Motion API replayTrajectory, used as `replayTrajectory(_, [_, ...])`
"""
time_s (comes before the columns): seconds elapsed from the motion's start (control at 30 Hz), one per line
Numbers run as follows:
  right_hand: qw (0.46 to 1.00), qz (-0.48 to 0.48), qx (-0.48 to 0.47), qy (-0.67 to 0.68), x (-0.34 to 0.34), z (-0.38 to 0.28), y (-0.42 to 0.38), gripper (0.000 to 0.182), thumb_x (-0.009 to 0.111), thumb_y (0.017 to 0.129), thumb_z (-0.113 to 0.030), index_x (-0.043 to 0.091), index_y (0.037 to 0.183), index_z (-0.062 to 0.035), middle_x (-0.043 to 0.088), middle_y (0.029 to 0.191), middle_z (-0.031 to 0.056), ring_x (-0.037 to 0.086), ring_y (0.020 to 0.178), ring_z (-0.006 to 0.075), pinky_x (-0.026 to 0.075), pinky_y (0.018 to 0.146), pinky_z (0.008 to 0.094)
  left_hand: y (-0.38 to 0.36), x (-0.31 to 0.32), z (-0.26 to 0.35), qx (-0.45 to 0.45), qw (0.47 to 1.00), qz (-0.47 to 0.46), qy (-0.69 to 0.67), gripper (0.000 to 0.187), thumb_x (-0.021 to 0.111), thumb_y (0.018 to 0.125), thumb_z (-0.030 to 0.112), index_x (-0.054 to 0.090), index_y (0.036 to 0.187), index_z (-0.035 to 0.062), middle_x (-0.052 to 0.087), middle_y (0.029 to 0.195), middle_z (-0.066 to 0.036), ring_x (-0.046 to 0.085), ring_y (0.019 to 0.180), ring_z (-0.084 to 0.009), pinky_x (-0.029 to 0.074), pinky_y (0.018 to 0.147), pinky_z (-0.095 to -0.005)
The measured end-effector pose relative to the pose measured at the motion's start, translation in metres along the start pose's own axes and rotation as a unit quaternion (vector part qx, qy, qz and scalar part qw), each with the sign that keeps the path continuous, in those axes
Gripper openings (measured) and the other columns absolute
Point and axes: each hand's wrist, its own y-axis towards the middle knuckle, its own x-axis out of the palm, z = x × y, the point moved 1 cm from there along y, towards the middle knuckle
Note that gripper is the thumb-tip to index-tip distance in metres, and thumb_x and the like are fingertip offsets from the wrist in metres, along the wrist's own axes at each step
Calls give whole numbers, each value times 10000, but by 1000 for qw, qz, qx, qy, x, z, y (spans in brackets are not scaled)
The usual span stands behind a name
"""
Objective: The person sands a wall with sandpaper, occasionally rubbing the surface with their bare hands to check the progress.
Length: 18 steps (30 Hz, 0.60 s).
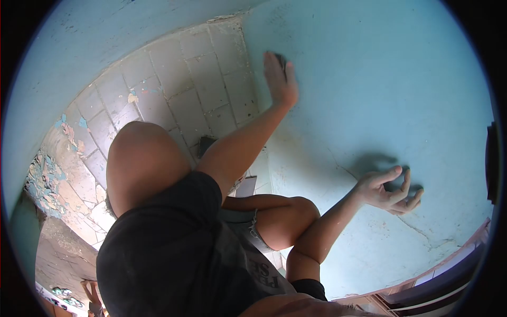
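My left hand [280, 82] is raised against the pale blue wall [369, 95], near where it meets the tiled floor. It is slightly blurred, with its fingers stretched upward and a dark patch between thumb and fingers; I cannot make out what this is. Farther right, my right hand [391, 191] is close to the same wall, thumb and curled fingers apart, with nothing visible held. Its shadow falls on the wall beside it. A thin crack runs down the plaster behind this hand.
My bent knees [142, 158] are over the white floor tiles [185, 100]. Flaked blue paint [45, 179] lies on the left. Another blue wall [105, 31] borders the floor at the top. A person's legs [92, 296] and some footwear [66, 296] show at bottom left.
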Motion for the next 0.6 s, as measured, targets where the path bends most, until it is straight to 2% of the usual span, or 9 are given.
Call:
replayTrajectory(0.07, [1000, -1, -7, -16, 2, -12, 0, 379, 678, 923, -477, 741, 863, -108, 576, 1288, 83, 427, 1292, 324, 351, 973, 550, -67, 10, -21, -84, 996, -18, -29, 870, 320, 1047, 548, 24, 1559, -90, 6, 1638, -301, 16, 1528, -441, 31, 1222, -551])
replayTrajectory(0.17, [999, -35, -6, -34, 0, -14, -5, 380, 664, 928, -475, 741, 865, -108, 572, 1310, 107, 417, 1291, 324, 318, 963, 543, -174, 20, 39, 24, 993, -115, -23, 941, 330, 1019, 606, 3, 1555, -96, -11, 1641, -297, -15, 1518, -476, -13, 1208, -583])
replayTrajectory(0.23, [998, -37, 44, -1, 2, -16, 2, 375, 661, 934, -467, 742, 885, -104, 583, 1291, 115, 432, 1259, 292, 319, 962, 534, -154, 10, 81, 89, 983, -161, -19, 958, 332, 1011, 620, 9, 1553, -100, -10, 1641, -297, -27, 1514, -486, -30, 1204, -590])
replayTrajectory(0.3, [997, -42, 53, 27, -5, -15, 7, 380, 660, 940, -461, 737, 904, -91, 588, 1284, 120, 441, 1233, 267, 316, 964, 526, -80, 9, 65, 145, 986, -86, 12, 924, 322, 1025, 592, 18, 1552, -102, -9, 1644, -290, -33, 1524, -458, -36, 1208, -580])
replayTrajectory(0.37, [977, -34, 139, 157, -11, -19, 13, 381, 667, 938, -454, 732, 917, -79, 582, 1292, 117, 439, 1234, 273, 319, 966, 521, -37, 12, 14, -2, 999, -8, -34, 903, 317, 1029, 587, 36, 1558, -89, 0, 1645, -288, -32, 1532, -431, -19, 1213, -575])
replayTrajectory(0.43, [989, -37, 93, 114, -12, -14, 9, 387, 668, 939, -452, 731, 927, -70, 578, 1298, 121, 436, 1234, 278, 327, 965, 519, -48, 7, -4, -244, 963, 17, -110, 910, 300, 1029, 603, -2, 1567, -66, -42, 1650, -273, -41, 1537, -408, -11, 1213, -576])
replayTrajectory(0.5, [995, -42, 44, 80, -7, -15, 7, 392, 670, 939, -449, 731, 937, -62, 574, 1304, 125, 434, 1234, 282, 335, 963, 517, -106, 17, 13, -285, 952, -38, -108, 957, 298, 1012, 645, -58, 1568, -49, -101, 1648, -264, -69, 1533, -418, -20, 1210, -580])
replayTrajectory(0.57, [999, -38, 19, 30, -5, -15, 7, 388, 675, 938, -451, 735, 959, -68, 592, 1288, 102, 452, 1235, 271, 354, 982, 519, -171, 15, 63, -130, 977, -162, -53, 990, 300, 1000, 668, -101, 1563, -40, -146, 1643, -259, -92, 1527, -429, -26, 1207, -586])
replayTrajectory(0.6, [998, -46, 16, 26, -8, -14, 7, 388, 675, 938, -451, 735, 959, -68, 592, 1288, 102, 452, 1235, 271, 354, 982, 519, -170, 16, 74, -137, 975, -166, -52, 990, 300, 1000, 668, -101, 1563, -40, -146, 1643, -259, -92, 1527, -429, -26, 1207, -586])
